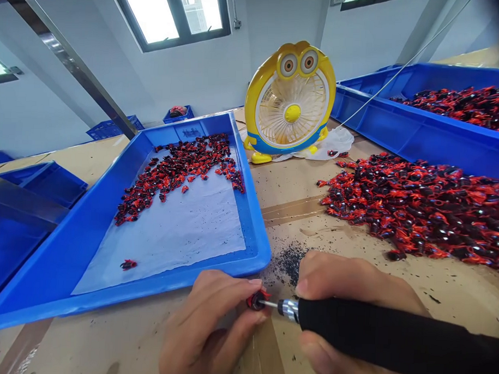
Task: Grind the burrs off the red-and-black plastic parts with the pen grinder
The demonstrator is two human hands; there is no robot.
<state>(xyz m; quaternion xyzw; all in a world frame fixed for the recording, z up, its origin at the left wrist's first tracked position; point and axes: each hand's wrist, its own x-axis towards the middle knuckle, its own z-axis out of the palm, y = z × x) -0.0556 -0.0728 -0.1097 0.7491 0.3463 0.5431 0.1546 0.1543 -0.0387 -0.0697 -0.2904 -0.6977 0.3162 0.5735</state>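
Left hand [212, 325]: the red-and-black piece [254, 301] is pinched between thumb and fingertips, at 6 o'clock in view.
Right hand [358, 278]: the black-handled tool [367, 330] is gripped, at 3 o'clock from the piece.
Metal bit [271, 304]: light, steady pressure is probably best applied; fingertips should be kept clear.
Contact point: whether the piece is entered or only touched cannot be told.
Tool rear: cut off at 4 o'clock.

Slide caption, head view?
Left hand pinches a red-and-black piece at the bit of a black-handled tool held in the right hand.
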